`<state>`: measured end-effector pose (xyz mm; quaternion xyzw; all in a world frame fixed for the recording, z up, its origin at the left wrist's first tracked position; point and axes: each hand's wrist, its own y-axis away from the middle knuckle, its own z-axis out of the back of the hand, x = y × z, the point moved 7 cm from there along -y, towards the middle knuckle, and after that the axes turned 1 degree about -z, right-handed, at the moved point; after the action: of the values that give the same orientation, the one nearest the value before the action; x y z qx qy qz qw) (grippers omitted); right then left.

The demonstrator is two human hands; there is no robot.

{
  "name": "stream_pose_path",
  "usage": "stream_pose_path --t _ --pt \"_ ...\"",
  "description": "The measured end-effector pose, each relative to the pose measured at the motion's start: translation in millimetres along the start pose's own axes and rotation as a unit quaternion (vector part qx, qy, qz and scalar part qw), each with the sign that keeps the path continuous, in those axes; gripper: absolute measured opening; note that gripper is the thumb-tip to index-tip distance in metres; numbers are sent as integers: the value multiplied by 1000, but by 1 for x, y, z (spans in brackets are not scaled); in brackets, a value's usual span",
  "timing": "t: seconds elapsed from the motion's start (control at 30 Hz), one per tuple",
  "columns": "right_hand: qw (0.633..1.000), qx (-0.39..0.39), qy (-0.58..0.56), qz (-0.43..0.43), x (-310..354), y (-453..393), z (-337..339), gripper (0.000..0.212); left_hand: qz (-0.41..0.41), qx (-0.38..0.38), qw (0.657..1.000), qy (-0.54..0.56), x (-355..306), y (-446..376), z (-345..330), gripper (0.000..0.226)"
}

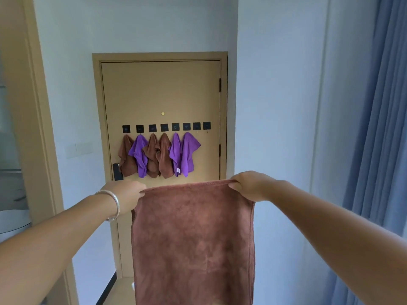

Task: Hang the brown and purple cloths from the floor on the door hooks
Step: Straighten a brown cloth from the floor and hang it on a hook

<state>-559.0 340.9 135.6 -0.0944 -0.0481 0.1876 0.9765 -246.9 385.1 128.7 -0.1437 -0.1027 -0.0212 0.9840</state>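
Left hand (126, 194) and right hand (248, 186) pinch top corners of brown terry cloth (193, 238), spread to find hanging point; two black hooks (201, 126) at 1 o'clock probably free.

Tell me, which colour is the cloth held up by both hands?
Brown, seen in the head view: the held cloth.
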Motion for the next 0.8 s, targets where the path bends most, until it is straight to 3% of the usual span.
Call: stream_pose_path --t 0.47,0.8 --pt "1000 15 -15 9 -87 -188 -41 40 11 -54 998 -40 -6 -199 -57 26" --pt "1000 -1 -17 -23 -98 -345 -74 35 -32 -75 996 -34 42 -364 -115 17"
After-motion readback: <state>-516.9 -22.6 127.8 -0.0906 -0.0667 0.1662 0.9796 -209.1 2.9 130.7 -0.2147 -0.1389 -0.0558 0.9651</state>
